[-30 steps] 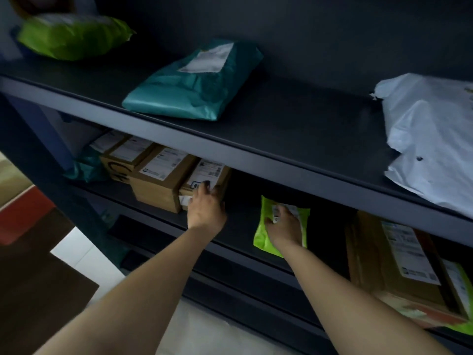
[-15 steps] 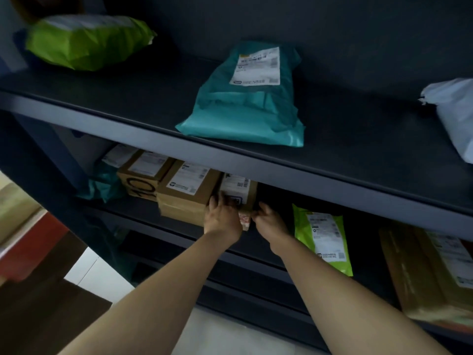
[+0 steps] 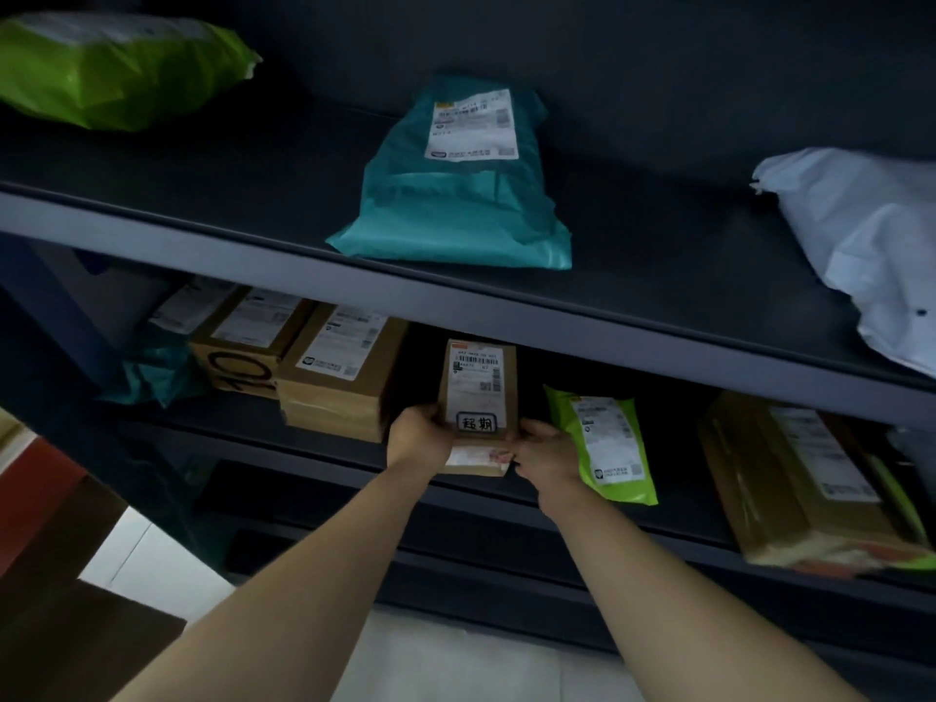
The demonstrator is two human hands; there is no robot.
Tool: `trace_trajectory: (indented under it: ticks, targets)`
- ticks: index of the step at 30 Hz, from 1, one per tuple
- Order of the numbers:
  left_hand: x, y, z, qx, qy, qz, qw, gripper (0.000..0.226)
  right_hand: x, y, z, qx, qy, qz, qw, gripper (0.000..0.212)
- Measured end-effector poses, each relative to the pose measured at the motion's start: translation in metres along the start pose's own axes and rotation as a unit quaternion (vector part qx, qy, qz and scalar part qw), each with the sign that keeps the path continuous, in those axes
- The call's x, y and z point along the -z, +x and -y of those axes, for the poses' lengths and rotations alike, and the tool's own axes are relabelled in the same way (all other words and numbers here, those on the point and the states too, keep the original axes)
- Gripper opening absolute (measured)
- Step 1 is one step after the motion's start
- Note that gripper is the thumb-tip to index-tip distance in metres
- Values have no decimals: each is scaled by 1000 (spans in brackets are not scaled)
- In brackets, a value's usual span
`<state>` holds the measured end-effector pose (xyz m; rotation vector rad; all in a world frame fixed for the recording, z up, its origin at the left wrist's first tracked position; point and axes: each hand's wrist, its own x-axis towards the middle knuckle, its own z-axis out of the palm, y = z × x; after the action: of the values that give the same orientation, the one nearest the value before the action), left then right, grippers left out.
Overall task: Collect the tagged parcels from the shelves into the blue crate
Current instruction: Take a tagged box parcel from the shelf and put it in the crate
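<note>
shelves of dark metal hold the parcels. upper shelf carries 3 soft bags, well apart: a green bag at the left, a teal bag with a white label in the middle, and a white bag at the right edge of view. lower shelf carries a crumpled teal mailer at the far left, then 2 cardboard boxes touching side by side, the black-printed box and the plain box, then a green mailer and a large box at the right.

between the plain box and the green mailer, at the front of the lower shelf, is the small box, its long label facing up with a black stamped tag near the close end. left hand grips its near left edge, fingers curled round the side and thumb on top. right hand clamps the near right corner, fingers wrapped beneath. the box sits squarely between the 2 hands; whether its far end rests on the shelf i cannot tell.

count: 3 bags above; below, 4 boxes and 2 mailers.
</note>
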<state>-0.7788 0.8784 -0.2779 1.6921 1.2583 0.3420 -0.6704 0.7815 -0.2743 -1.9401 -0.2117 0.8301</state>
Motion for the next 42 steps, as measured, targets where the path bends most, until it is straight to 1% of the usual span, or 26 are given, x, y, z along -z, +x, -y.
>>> trace_trajectory:
  ticks: [2,6,10,16,19,23,26,30,36,39,42]
  targets:
    - [-3,-10,3,-1,-32,-3,999,33,6,-8,-5,8,-1,-5,1000,35]
    - [-9,-38,7,-18,-61,-20,998,37,20,-30,-17,15,45,-11,999,43]
    - [-13,-79,6,-38,-84,-38,995,34,42,-63,-31,38,88,-8,995,45]
    - [-23,-150,5,-59,-73,-49,994,38,83,-119,-53,106,53,-22,993,37]
    - [-30,-184,3,-70,-81,-50,993,35,104,-144,-64,122,38,-28,991,36]
    - [-38,-222,-1,-86,-99,-42,991,35,126,-175,-78,132,45,-46,989,37]
    - [-45,-248,-2,-105,-111,-27,988,35,143,-196,-90,136,40,-68,988,40]
    - [-57,-281,3,-127,-129,14,983,35,163,-226,-112,133,45,-102,985,37]
    - [-78,-330,13,-156,-116,72,978,33,190,-283,-153,107,72,-174,976,34]
    - [-94,-354,19,-172,-99,109,974,36,205,-311,-178,102,92,-215,967,31]
    - [-112,-380,22,-182,-80,149,969,39,223,-337,-204,78,108,-251,959,32]
